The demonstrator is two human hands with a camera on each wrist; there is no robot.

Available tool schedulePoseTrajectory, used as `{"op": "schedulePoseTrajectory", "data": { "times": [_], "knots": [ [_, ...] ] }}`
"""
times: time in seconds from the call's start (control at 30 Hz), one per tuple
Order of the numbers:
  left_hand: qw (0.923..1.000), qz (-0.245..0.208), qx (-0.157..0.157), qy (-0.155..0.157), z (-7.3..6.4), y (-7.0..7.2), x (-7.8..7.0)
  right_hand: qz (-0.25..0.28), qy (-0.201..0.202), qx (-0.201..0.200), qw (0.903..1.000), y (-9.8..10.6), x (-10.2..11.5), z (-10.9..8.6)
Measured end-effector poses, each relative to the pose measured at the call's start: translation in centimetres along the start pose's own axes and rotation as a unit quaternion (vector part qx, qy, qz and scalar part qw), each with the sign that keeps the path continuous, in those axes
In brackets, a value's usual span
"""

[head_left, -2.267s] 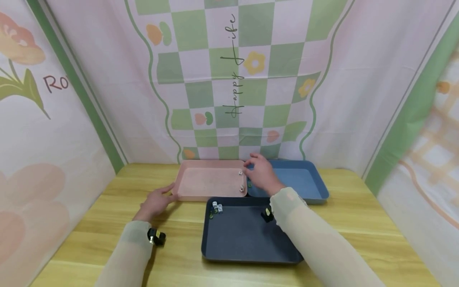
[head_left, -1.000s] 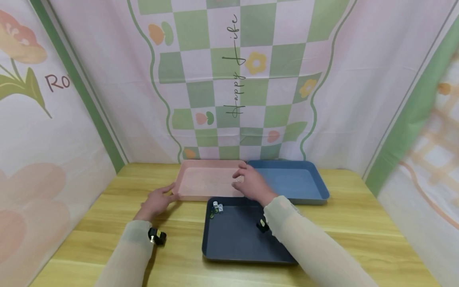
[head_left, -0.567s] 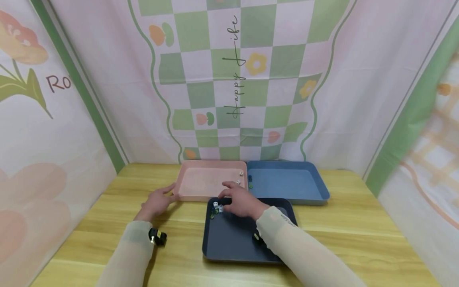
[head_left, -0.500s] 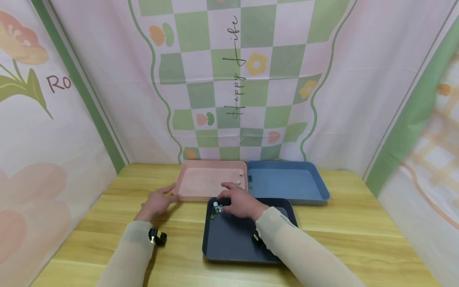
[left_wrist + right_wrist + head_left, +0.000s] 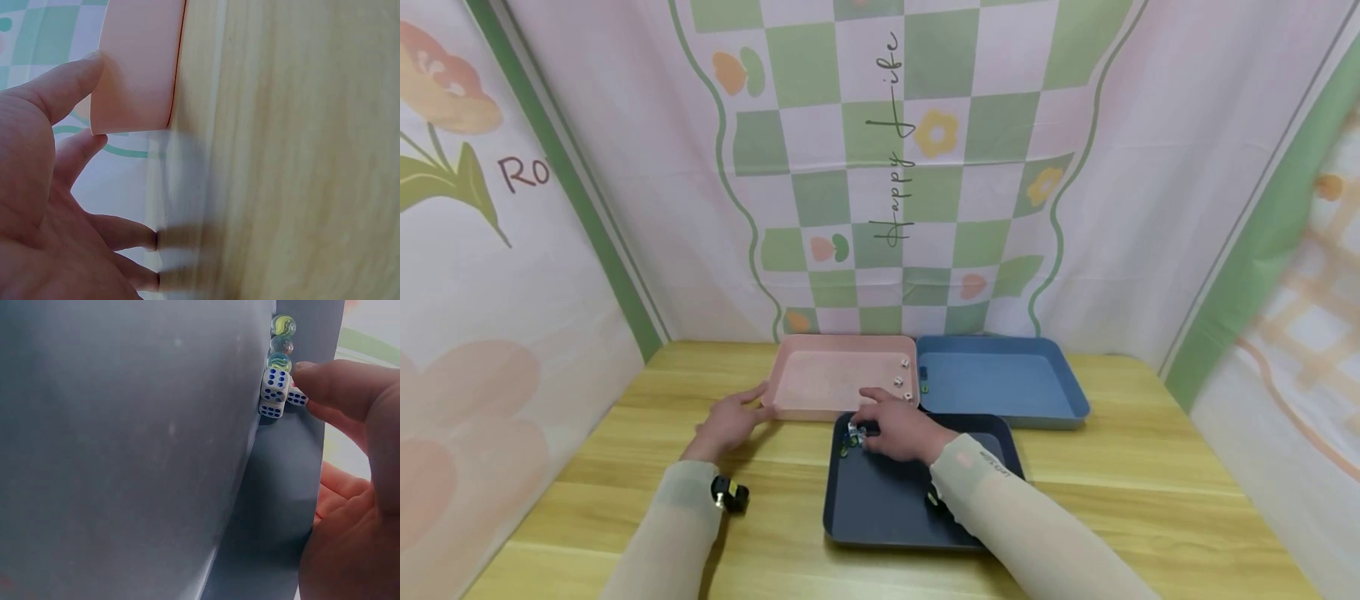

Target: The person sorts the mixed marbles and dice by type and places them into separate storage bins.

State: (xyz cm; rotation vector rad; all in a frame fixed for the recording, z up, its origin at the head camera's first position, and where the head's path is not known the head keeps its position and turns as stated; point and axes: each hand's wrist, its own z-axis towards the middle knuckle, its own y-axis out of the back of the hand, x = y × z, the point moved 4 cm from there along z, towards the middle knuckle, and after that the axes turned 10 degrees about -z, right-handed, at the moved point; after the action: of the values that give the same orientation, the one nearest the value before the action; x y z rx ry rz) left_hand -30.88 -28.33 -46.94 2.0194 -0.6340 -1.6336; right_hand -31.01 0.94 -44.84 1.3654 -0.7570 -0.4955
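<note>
In the head view my right hand (image 5: 901,429) reaches into the back left corner of the dark tray (image 5: 902,508), beside a small cluster of dice and marbles. The right wrist view shows white dice with blue dots (image 5: 275,384) stacked against the tray wall. Glass marbles (image 5: 282,326) line up beyond them. My thumb tip (image 5: 304,372) and index finger come right up to a die (image 5: 297,395) at the side of the stack, with a gap between them. My left hand (image 5: 730,425) touches the left end of the pink tray (image 5: 827,377) with thumb and index finger, its other fingers spread.
A blue tray (image 5: 1000,375) stands against the pink one, with small marbles (image 5: 924,389) along its left wall. Dice (image 5: 898,382) lie at the pink tray's right end. The wooden table (image 5: 1120,467) backs onto a patterned curtain (image 5: 925,208).
My right hand has moved from between the pink and blue trays, left and toward me, down to the cluster in the dark tray. My left hand has stayed at the pink tray.
</note>
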Motion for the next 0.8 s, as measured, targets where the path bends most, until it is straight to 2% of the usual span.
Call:
{"op": "schedulePoseTrajectory", "data": {
  "times": [0.17, 0.47, 0.8],
  "knots": [
    [1.0, -0.004, 0.0, -0.002, -0.08, -0.02, -0.11, 0.011, -0.012, -0.003, 0.9999, -0.09, -0.2, -0.01],
    [0.9999, -0.001, -0.001, -0.016, -0.15, -0.02, -0.41, 0.009, 0.004, 0.001, 1.0, -0.18, -0.16, -0.04],
    [0.9999, -0.007, 0.002, -0.012, 0.07, -0.05, 0.01, -0.003, 0.005, -0.006, 1.0, -0.24, 0.28, 0.35]
  ]
}}
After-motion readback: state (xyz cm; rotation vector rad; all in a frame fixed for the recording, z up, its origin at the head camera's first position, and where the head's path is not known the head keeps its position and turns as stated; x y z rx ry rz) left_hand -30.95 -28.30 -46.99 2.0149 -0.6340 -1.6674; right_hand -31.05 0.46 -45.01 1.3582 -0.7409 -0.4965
